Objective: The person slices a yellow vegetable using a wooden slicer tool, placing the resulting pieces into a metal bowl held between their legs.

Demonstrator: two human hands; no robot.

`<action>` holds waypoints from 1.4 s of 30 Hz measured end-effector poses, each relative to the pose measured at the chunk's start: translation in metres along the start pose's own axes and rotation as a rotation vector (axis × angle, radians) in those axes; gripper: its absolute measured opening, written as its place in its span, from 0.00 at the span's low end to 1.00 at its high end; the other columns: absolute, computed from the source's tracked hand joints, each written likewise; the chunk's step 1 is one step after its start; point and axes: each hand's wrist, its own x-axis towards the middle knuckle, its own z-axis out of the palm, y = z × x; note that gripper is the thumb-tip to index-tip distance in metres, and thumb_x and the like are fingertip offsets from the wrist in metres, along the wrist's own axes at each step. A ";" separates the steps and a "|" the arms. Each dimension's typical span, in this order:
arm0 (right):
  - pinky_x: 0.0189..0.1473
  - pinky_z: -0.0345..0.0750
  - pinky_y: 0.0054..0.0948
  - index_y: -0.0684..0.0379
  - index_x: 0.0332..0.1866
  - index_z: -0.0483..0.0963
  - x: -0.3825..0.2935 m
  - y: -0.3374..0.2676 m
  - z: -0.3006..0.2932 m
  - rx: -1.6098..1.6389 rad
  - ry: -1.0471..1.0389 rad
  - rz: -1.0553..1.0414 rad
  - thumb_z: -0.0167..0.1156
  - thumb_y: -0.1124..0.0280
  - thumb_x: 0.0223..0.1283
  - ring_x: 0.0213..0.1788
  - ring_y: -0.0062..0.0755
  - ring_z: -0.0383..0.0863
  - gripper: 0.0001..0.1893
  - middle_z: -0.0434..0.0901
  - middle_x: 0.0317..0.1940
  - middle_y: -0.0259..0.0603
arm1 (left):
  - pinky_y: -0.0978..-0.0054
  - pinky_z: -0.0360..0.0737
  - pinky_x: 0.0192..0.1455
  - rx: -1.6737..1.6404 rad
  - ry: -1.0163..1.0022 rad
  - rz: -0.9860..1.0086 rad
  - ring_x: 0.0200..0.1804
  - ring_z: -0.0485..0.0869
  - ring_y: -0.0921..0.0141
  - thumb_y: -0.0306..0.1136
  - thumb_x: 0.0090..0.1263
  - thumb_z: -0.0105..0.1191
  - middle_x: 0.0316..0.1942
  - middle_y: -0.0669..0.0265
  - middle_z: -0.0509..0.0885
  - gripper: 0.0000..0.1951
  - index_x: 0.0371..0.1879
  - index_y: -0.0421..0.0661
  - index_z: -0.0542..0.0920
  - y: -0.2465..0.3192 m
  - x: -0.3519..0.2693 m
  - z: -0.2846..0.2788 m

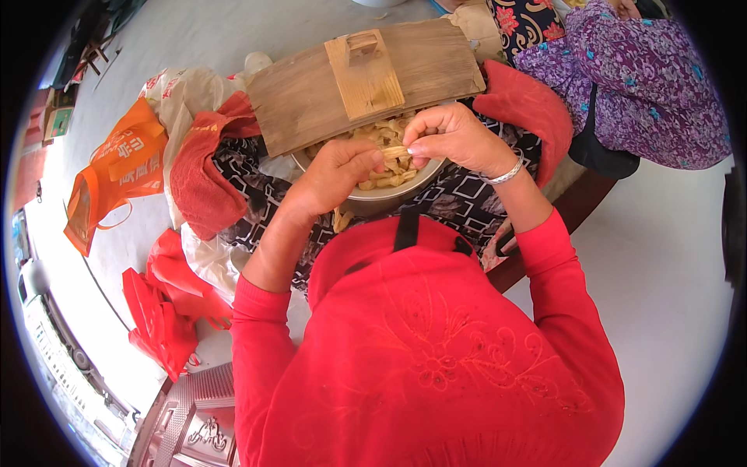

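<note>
Between my fingertips, a pale yellow twisted strip is stretched over a metal basin. My left hand pinches one end of it, and my right hand pinches the other. Several similar yellow strips lie in the basin, which rests on my lap. Across the basin's far side lies a wooden board. A lighter wooden block with a raised loop at its far end sits on the board. One more strip hangs below my left wrist.
Red towels drape over both knees. At left are an orange bag with writing, a white plastic bag and red bags. A person in a purple floral garment sits close at right. A dark wooden bench edge runs beneath me.
</note>
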 end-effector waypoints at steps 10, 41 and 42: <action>0.34 0.72 0.16 0.64 0.40 0.78 0.038 0.009 -0.002 -0.241 0.361 -0.279 0.59 0.77 0.64 0.31 0.12 0.73 0.03 0.78 0.28 0.28 | 0.78 0.68 0.29 0.076 0.284 0.033 0.26 0.69 0.80 0.33 0.70 0.51 0.23 0.73 0.75 0.09 0.35 0.39 0.80 -0.001 0.039 -0.033; 0.24 0.71 0.27 0.63 0.38 0.83 -0.003 0.039 0.061 -0.130 -0.078 0.104 0.55 0.66 0.70 0.16 0.26 0.74 0.13 0.76 0.16 0.36 | 0.69 0.73 0.32 0.501 0.276 0.012 0.27 0.79 0.66 0.43 0.75 0.48 0.21 0.61 0.80 0.18 0.33 0.40 0.81 -0.006 0.015 -0.005; 0.24 0.70 0.24 0.63 0.41 0.82 -0.008 0.034 0.070 0.072 -0.068 0.046 0.53 0.67 0.71 0.17 0.21 0.72 0.12 0.76 0.17 0.33 | 0.75 0.71 0.29 0.262 0.220 -0.033 0.26 0.76 0.73 0.44 0.77 0.47 0.20 0.66 0.78 0.19 0.32 0.39 0.81 -0.014 0.011 -0.001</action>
